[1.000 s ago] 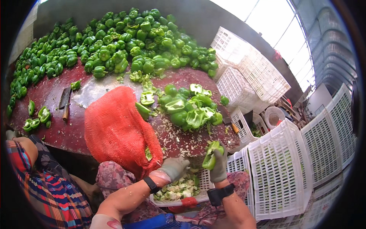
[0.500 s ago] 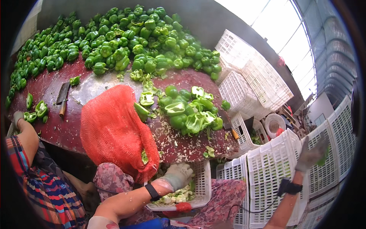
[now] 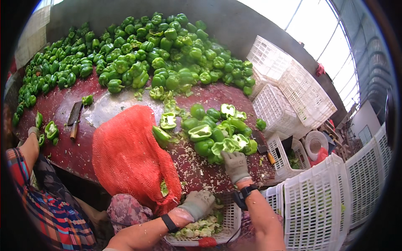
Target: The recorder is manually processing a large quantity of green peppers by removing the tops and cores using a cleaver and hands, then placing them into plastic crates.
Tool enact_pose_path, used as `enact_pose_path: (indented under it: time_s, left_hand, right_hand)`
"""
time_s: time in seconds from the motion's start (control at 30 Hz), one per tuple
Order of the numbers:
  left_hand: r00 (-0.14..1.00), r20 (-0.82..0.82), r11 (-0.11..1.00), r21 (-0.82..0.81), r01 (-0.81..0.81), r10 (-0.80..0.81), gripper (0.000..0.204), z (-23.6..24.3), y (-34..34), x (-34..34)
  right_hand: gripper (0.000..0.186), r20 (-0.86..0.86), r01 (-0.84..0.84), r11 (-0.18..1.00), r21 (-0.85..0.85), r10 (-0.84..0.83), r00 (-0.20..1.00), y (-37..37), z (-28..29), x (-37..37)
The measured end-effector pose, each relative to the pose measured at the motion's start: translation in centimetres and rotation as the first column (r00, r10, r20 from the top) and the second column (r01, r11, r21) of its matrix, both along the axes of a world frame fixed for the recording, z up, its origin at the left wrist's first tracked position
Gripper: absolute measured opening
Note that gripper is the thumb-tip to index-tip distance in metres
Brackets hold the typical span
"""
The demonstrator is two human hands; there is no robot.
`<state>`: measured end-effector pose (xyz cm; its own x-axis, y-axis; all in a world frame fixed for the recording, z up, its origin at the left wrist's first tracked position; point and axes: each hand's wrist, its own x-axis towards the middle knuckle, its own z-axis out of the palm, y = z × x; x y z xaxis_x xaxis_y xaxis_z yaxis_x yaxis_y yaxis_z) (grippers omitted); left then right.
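Note:
My right hand (image 3: 235, 165), in a grey work glove, reaches onto a heap of cut green bell peppers (image 3: 204, 147). Its fingers are stretched forward and touch the near edge of the heap. My left hand (image 3: 198, 205), gloved as well, hangs over a white plastic basket (image 3: 235, 216) between my knees. Its fingers curl downward, and whatever may be in them is hidden. Pale pepper cores and scraps (image 3: 197, 229) lie in that basket. Left of the cut peppers, a red mesh sack (image 3: 130, 152) drapes over the table edge, with green pieces showing at its opening.
Whole green peppers (image 3: 125, 62) cover the far side of the dark red table (image 3: 90, 152). A cleaver (image 3: 74, 119) lies at left, near a co-worker's gloved hand (image 3: 33, 132). Another knife (image 3: 271, 157) rests at the right edge. White crates (image 3: 316, 201) stand at right.
My right hand has come from above the right-hand crates, where a green piece showed at it, to the cut peppers. My left hand stays over the basket. The whole view has shifted slightly.

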<state>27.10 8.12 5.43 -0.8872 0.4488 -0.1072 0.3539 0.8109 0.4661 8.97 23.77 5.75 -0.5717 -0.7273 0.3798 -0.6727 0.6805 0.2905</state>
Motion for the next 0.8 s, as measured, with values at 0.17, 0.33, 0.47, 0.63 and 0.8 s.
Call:
enact_pose_path:
  time_s: [0.17,0.33,0.47,0.63,0.8]
  left_hand:
    - [0.999,0.034,1.0,-0.002,-0.027,0.027,0.037,-0.3,-0.5,0.0]
    - [0.994,0.106,1.0,0.016,0.025,-0.026,0.034,1.8,0.5,0.1]
    - [0.996,0.09,1.0,0.026,-0.002,-0.001,0.035,0.5,0.1,0.7]
    - [0.992,0.12,0.999,-0.018,-0.039,0.041,0.041,-0.2,-0.2,0.2]
    - [0.99,0.137,0.999,-0.039,-0.025,0.03,0.04,0.5,0.0,-0.8]
  right_hand:
    - [0.033,-0.23,-0.114,0.973,-0.203,0.066,0.971,5.1,10.7,4.0]
    - [0.036,-0.642,0.404,0.839,-0.364,-0.54,0.544,20.7,26.2,10.1]
    - [0.039,-0.514,0.016,0.78,-0.626,-0.427,0.744,18.9,23.8,8.6]
    - [0.056,0.561,0.54,0.584,-0.606,-0.168,0.811,6.8,3.6,1.3]
    - [0.041,0.883,0.949,-0.075,-0.307,0.35,0.313,1.3,-4.8,-2.9]
